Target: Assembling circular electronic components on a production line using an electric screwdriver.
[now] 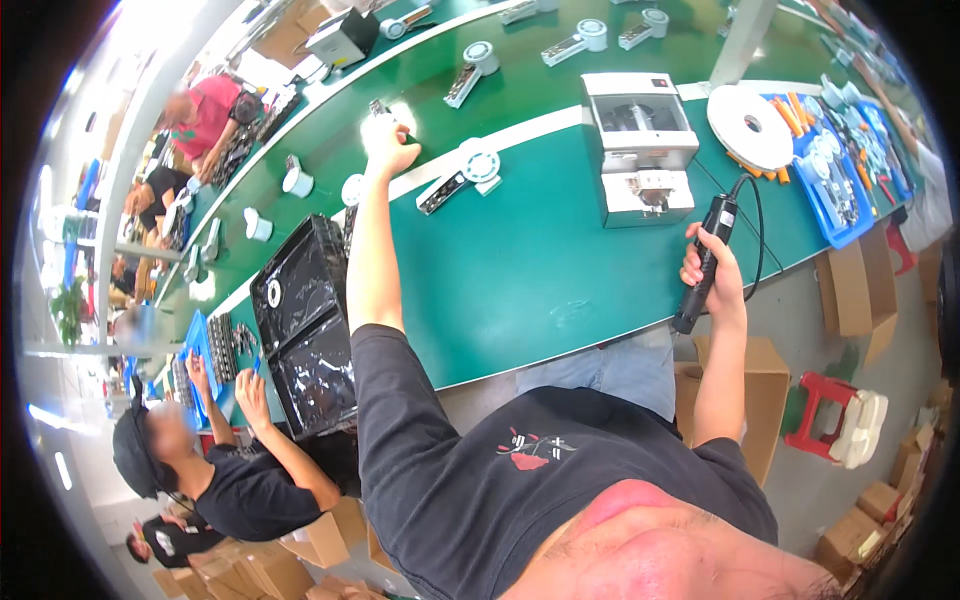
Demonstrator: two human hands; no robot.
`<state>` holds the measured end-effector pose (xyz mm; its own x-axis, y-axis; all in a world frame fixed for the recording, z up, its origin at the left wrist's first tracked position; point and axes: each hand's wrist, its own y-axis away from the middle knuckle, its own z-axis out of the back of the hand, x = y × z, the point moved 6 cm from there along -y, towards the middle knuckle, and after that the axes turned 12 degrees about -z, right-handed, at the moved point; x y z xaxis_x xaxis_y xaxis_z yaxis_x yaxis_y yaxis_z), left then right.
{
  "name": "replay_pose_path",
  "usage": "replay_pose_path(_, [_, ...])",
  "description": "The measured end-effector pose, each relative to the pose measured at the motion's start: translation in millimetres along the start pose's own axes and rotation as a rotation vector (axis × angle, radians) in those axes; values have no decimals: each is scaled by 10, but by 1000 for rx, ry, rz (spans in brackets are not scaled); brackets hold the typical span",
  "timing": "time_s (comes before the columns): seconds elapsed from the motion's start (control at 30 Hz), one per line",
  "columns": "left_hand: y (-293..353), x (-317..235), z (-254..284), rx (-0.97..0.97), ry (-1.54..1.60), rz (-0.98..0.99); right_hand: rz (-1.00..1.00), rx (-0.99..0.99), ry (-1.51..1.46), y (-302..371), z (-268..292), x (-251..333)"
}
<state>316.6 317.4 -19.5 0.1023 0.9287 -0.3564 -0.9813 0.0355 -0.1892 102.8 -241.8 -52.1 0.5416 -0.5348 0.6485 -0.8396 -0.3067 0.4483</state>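
We begin at the wearer's body. The dark shirt (560, 450) carries a red motif and small pale marks; we cannot read them as words.

The right hand (712, 270) has its fingers wrapped around a black driver (722, 210), held upright and slightly tilted above the counter's near edge. The driver bears a pale label, too small to read. On the left, a black tray (300, 365) with glossy lining stands at the counter (530, 270).

The nearer unit (480, 165) lies flat on the counter, touched by neither hand. Its round head is already joined to its handle; the handle's inner parts show, so we judge it unfinished, with covering left to do.

The silver machine (640, 160) stands to its right. A small dark label sits on its top, illegible at this scale. Further right are a white disc (738, 108) and a blue bin (850, 238) of loose parts.

The left hand (392, 150) reaches across to a farther unit (378, 107). We cannot tell whether its fingers grip or merely touch it.

Beyond, more units (480, 55) lie spaced along the green strip, several with open handles. We judge the work well short of complete.
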Motion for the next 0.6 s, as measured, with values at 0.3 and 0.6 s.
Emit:
replay_pose_path(0.3, [-585, 123, -209, -163, 23, 111, 44, 6, -19, 30, 23, 26])
replay_pose_path(0.6, [-1316, -842, -611, 28, -121, -51, 47, -15, -14, 59, -22, 23])
